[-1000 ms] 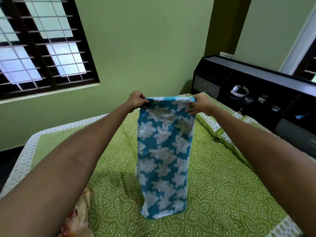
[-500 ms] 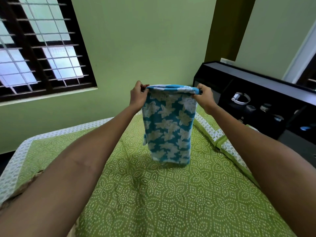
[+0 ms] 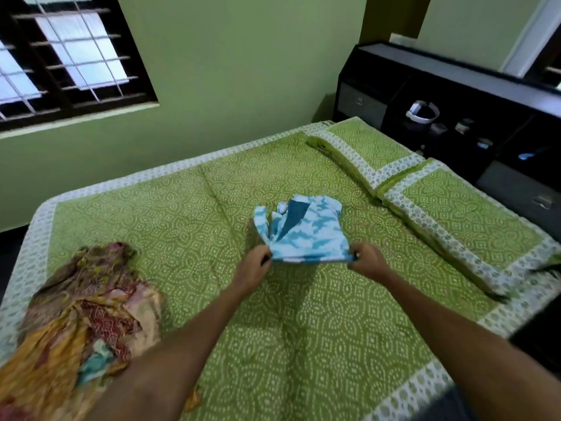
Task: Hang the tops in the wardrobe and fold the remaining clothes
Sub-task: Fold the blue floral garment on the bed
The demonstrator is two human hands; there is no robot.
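Left hand (image 3: 253, 266): pinching the near left corner of the blue floral garment (image 3: 306, 230).
Right hand (image 3: 368, 260): pinching the near right corner.
Garment: lying folded on the green bedspread (image 3: 303, 329).
Risk: layers are fanning at the far left; letting go unevenly is likely to undo the fold.
Clothes pile (image 3: 76, 314): waiting, well apart.

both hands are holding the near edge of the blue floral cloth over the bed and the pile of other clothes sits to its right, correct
Not quite. The head view shows the pile of other clothes to its left. The rest holds: left hand and right hand grip the near edge of the blue floral cloth over the bed.
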